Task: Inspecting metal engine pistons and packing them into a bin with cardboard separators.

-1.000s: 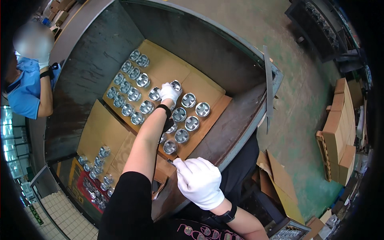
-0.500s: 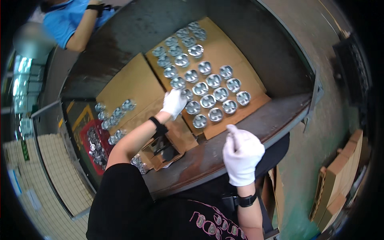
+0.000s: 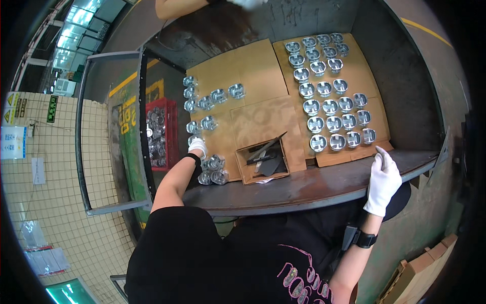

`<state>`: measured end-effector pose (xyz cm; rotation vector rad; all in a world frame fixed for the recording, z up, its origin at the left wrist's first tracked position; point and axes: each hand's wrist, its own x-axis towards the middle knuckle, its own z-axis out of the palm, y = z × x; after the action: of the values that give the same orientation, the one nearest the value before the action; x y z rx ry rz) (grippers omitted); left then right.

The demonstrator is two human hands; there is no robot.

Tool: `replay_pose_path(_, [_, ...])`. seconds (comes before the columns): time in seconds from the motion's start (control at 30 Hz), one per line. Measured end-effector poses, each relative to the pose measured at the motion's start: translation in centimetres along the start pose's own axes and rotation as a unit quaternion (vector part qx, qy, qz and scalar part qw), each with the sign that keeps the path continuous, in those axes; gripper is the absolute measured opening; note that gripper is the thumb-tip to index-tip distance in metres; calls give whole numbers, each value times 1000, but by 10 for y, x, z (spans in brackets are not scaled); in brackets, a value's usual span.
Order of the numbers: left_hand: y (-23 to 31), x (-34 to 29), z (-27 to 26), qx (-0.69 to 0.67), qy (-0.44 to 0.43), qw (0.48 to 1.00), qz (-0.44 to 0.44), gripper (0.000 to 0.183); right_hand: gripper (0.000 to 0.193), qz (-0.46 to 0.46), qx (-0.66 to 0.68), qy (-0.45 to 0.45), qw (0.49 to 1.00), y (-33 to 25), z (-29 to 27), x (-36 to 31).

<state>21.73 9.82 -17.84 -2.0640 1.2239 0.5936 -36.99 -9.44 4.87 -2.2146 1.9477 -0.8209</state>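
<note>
In a white glove, my left hand (image 3: 198,146) reaches to the left end of the metal work table. Its fingers close round a shiny metal piston (image 3: 194,139) in the left group, partly hiding it. My right hand (image 3: 383,181), also gloved, is raised over the table's front edge at the right. Its fingers are curled together, and whatever they might hold is hidden. Several pistons stand in rows on a cardboard sheet (image 3: 372,91) at the right. More pistons (image 3: 217,96) stand loosely on the left cardboard (image 3: 243,66).
A small cardboard box (image 3: 243,169) with dark flat pieces sits near the table's front edge (image 3: 324,175). Beyond the left end, a red crate (image 3: 172,131) holds many metal parts. Metal walls (image 3: 420,86) enclose the back and right. Another person's arm (image 3: 182,6) shows at the far side.
My left hand has gone from the right-hand piston rows to the left group. The view has swung left. My right hand stays near the front edge, fingers curled.
</note>
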Motion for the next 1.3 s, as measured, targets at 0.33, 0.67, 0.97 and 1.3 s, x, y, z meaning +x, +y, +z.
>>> replay_pose_path(0.33, [77, -25, 66, 24, -148, 988, 41, 28, 17, 31, 22, -20, 999, -2, 4, -3])
replay_pose_path(0.67, [50, -53, -43, 121, 53, 985, 116, 28, 20, 41, 32, -34, 998, -2, -2, -3])
replay_pose_path(0.97, [121, -186, -234, -633, -120, 719, 261, 23, 17, 41, 72, -17, 996, -4, -7, 2])
replay_pose_path(1.3, [308, -244, -293, -595, -285, 567, 493, 34, 49, 263, 711, -115, 642, -25, -73, -52])
